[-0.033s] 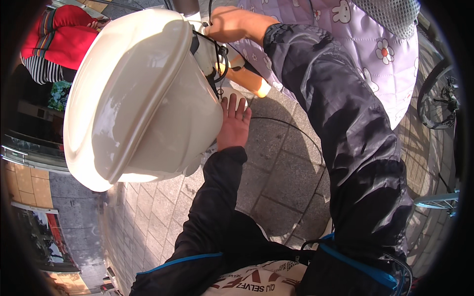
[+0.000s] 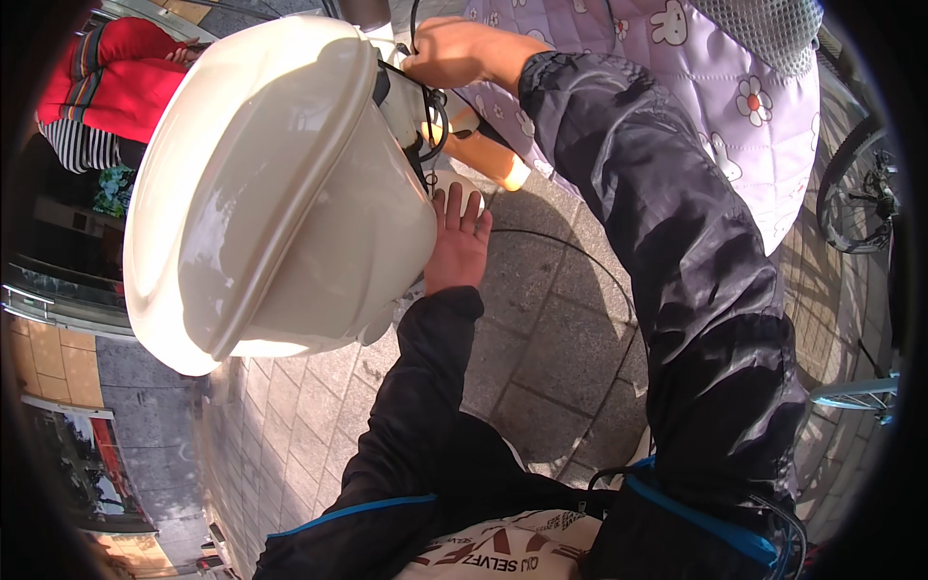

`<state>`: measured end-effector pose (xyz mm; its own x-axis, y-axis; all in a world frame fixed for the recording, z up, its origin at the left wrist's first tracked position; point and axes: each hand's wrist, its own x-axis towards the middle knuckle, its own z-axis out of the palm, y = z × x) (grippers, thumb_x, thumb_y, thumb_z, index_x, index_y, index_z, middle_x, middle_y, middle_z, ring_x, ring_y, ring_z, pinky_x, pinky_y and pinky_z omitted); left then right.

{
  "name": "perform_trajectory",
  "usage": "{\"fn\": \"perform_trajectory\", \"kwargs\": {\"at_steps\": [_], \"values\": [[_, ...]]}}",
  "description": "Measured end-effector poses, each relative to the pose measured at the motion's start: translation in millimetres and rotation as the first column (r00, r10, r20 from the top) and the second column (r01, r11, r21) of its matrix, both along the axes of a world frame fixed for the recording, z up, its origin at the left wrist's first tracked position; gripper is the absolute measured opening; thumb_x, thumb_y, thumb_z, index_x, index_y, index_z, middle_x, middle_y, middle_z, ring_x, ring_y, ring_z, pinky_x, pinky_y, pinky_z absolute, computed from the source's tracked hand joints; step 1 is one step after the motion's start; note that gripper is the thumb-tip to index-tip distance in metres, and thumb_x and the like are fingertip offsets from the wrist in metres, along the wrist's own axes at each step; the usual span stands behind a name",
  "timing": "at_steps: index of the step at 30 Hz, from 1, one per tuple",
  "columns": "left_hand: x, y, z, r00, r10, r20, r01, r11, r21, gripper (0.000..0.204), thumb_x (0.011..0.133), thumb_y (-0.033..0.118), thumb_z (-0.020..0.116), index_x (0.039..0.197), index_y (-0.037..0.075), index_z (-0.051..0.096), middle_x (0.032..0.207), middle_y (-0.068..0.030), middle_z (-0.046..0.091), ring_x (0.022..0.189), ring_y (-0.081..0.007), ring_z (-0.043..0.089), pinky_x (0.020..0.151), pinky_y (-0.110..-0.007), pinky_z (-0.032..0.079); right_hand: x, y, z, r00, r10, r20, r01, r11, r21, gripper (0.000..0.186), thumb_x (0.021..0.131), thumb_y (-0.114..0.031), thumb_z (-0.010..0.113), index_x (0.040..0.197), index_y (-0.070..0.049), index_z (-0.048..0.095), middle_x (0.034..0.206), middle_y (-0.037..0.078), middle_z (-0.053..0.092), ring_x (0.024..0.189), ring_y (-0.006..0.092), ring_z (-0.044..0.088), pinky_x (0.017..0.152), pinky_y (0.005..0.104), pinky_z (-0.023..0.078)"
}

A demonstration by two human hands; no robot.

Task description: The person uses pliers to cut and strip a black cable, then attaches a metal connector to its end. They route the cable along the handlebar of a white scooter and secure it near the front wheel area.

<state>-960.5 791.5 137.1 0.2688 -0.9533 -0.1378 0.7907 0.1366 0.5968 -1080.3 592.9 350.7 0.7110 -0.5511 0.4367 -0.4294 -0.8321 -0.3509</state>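
Observation:
A large cream storage box (image 2: pixel 319 193), glossy and lidded, stands tilted in the left half of the view, at the back of what looks like a scooter. Beside its lower right corner is my left hand (image 2: pixel 457 242), palm showing and fingers stretched out, with nothing visible in it. Higher up, my right hand (image 2: pixel 449 56) reaches in next to the box's bracket. Its fingers are curled, and their tips are hidden. Black cables (image 2: pixel 438 126) hang between the hands. An orange part (image 2: pixel 483 155) with a pale end sticks out under them.
A quilted lilac cover (image 2: pixel 715 87) with rabbits and flowers spreads at the upper right, under a grey mesh piece (image 2: pixel 773 34). Bicycle wheels (image 2: pixel 860 193) stand at the right edge. A person in red (image 2: pixel 111 72) is at upper left. Grey paving (image 2: pixel 551 358) lies below.
My right hand has shifted very slightly to the right and down. The person in red has moved a little. My left hand and the box look the same.

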Motion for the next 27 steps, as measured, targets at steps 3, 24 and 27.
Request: {"fn": "perform_trajectory", "kwargs": {"at_steps": [3,24,27], "values": [[6,0,-5,0.999,-0.015,-0.037,0.014,1.000,-0.017,0.030,0.102,0.035,0.069,0.128,0.021,0.064,0.140,0.0046,0.064,0.133,-0.0229,0.055,0.107,-0.044,0.045,-1,5,-14,0.998,-0.046,0.050,0.036,0.980,0.194,0.052,0.099,-0.040,0.051,0.095,0.008,0.073,0.101,0.031,0.070,0.098,0.0450,0.069,0.088,0.0484,0.053],[32,3,-39,0.933,-0.010,-0.359,0.018,1.000,0.018,0.024,0.101,0.038,0.069,0.100,0.014,0.072,0.094,0.0026,0.076,0.086,-0.0136,0.072,0.059,-0.027,0.050,-1,44,-72,0.992,-0.019,0.126,-0.025,0.941,0.337,0.057,0.106,-0.046,0.052,0.095,0.007,0.073,0.092,0.030,0.070,0.091,0.0462,0.068,0.082,0.0503,0.052],[42,4,-45,0.920,0.010,-0.392,-0.008,1.000,0.009,0.021,0.102,0.035,0.068,0.102,0.014,0.071,0.093,0.0032,0.076,0.084,-0.0116,0.071,0.056,-0.026,0.049,-1,39,-67,0.996,-0.023,0.083,-0.009,0.930,0.368,0.052,0.104,-0.043,0.053,0.099,0.005,0.074,0.098,0.029,0.071,0.096,0.0455,0.068,0.085,0.0503,0.052]]}}
